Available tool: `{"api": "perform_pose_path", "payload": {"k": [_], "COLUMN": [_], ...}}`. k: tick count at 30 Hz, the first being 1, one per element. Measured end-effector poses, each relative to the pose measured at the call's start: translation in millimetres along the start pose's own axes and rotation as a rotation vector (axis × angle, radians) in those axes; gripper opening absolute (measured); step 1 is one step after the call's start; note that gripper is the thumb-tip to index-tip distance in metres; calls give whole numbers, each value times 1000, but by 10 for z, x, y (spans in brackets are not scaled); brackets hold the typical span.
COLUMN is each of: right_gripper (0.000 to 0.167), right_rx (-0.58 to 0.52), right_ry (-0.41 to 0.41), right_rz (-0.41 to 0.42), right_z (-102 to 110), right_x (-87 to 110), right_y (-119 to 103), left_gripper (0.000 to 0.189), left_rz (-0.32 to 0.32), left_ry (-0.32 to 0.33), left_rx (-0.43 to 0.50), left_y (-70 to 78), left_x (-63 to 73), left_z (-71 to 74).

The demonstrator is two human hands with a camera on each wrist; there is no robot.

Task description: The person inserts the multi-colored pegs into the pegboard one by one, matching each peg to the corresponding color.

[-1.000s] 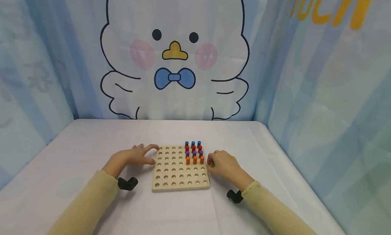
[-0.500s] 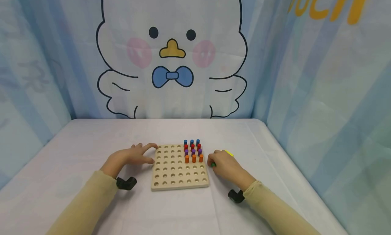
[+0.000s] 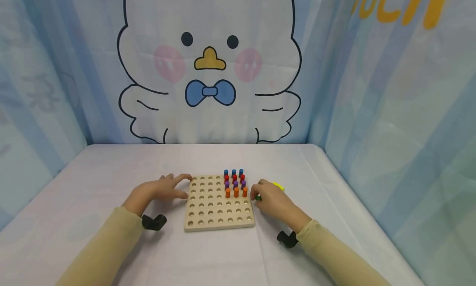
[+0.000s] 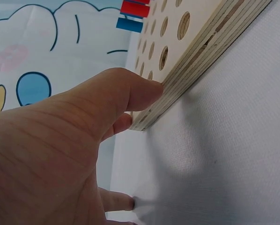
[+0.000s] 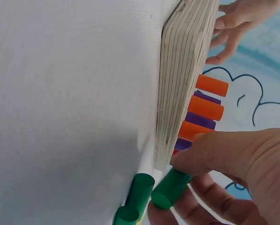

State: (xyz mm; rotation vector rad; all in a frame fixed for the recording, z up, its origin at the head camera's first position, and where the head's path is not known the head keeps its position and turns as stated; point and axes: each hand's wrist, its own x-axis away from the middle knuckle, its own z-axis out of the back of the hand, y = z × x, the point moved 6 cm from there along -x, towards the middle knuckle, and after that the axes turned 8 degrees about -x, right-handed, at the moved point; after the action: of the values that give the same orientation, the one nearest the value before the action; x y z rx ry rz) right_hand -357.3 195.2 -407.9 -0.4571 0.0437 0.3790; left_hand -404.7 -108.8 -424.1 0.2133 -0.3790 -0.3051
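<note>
Pale cloth covers the surface [image 3: 223, 261], and pastel curtains [image 3: 390, 112] enclose it, the rear one printed with a large cartoon bird [image 3: 212, 125]. Clock directions take twelve as straight away from the person in the head view, unless said otherwise.

Mid-surface lies a flat, square wooden pegboard [image 3: 220, 227] with seven rows and seven columns of holes. Pegs stand upright in the three rightmost columns, filling the four far rows: blue pegs [image 3: 234, 172] farthest, then red pegs [image 3: 234, 178], purple pegs [image 3: 236, 185] and orange pegs [image 3: 236, 192].

The person's left hand [image 3: 160, 191] is between nine and ten o'clock of the board, thumb and index finger spread, thumb tip touching the left edge. It holds no peg.

The right hand [image 3: 273, 199], at three o'clock just off the right edge, is nearer the standing pegs. Its grip pinches a green peg [image 5: 170, 190] between thumb and finger, on the side facing the board. From that peg, the nearest unfilled hole [image 3: 247, 202], ending the row in front of the orange ones, is between eight and nine o'clock, near but apart.

Its axis seems the key matter: in the right wrist view it slants from seven o'clock to one, while the standing pegs there point near three, so it appears out of line with them. Two loose green pegs [image 5: 140, 193] are just beside it. Something yellow [image 3: 279, 186] shows at one o'clock of the right hand, partly hidden.
</note>
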Motion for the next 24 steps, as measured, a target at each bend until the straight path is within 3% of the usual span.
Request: {"api": "perform_pose_path", "payload": {"k": [7, 12, 24], "right_gripper": [23, 20, 23], "right_rx": [-55, -121, -159], "right_ry": [59, 30, 10], "right_rz": [76, 125, 90], "right_z": [52, 55, -17], "right_x": [-20, -6, -9], "right_y": [-102, -177, -174], "left_gripper": [64, 63, 63], "left_rz": [-13, -16, -19], "left_ry": [4, 11, 17], "left_rx": [5, 6, 2], "left_y": [-1, 2, -6], "left_x": [4, 6, 10], "left_z": [5, 8, -2]}}
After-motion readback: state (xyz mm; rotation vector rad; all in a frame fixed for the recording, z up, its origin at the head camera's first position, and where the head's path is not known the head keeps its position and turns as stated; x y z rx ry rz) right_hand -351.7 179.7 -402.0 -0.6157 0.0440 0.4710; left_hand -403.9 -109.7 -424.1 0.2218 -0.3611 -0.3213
